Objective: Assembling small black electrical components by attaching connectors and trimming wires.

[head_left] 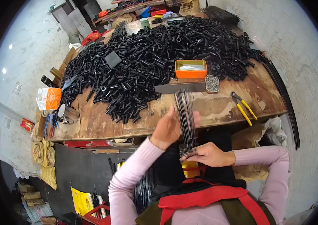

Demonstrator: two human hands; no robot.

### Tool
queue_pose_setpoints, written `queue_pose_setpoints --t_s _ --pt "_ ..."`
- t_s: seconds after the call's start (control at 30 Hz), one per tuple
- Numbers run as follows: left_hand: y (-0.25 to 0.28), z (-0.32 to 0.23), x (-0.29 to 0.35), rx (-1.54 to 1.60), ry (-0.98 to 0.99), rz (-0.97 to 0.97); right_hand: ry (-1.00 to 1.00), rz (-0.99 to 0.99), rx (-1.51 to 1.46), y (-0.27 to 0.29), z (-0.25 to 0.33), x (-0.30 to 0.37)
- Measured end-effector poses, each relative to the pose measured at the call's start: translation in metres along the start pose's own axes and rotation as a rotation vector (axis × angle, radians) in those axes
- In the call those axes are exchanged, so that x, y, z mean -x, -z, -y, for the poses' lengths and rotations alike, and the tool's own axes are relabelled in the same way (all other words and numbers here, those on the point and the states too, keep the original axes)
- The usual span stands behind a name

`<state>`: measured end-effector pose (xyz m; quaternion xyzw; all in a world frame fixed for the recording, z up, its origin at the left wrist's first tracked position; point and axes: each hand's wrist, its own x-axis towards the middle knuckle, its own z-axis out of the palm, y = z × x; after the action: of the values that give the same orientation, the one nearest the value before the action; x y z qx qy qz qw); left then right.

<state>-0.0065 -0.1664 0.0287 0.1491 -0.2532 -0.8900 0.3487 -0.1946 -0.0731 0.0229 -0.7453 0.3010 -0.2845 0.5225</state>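
In front of my lap stands a bundle of thin, dark rods (184, 118), roughly upright, with its upper ends fanned out. My right hand (210, 154) is closed around the lower end of the bundle. My left hand (169, 128) is beside and behind the rods, its thumb raised and apart from them. The left fingers, slightly blurred, show past the far side of the bundle and look stretched out. Just beyond the rod tips lie a flat grey bar (179, 88) and a small box of tiny metal pieces (212, 84).
A large heap of black tubular parts (140, 63) covers much of the wooden table (219, 108). On it sits an orange tin (190, 73) of thin, pale sticks. Yellow-handled pliers (244, 108) lie right. A clear jar (68, 113) stands left. Long black strips (284, 101) overhang the right edge.
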Motion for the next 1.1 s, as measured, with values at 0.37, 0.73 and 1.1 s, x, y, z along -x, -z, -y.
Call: queue_pose_setpoints --t_s 0.37,0.73,1.1 --pt "0.049 -0.031 0.021 -0.722 -0.153 -0.233 -0.061 -0.134 0.113 0.035 -0.056 -0.071" --pt "-0.087 -0.013 0.054 -0.872 -0.583 -0.343 0.133 -0.193 0.088 0.023 -0.05 -0.064" --pt "-0.069 -0.009 0.05 -0.868 -0.577 -0.236 -0.009 -0.068 0.758 0.118 -0.027 -0.076"
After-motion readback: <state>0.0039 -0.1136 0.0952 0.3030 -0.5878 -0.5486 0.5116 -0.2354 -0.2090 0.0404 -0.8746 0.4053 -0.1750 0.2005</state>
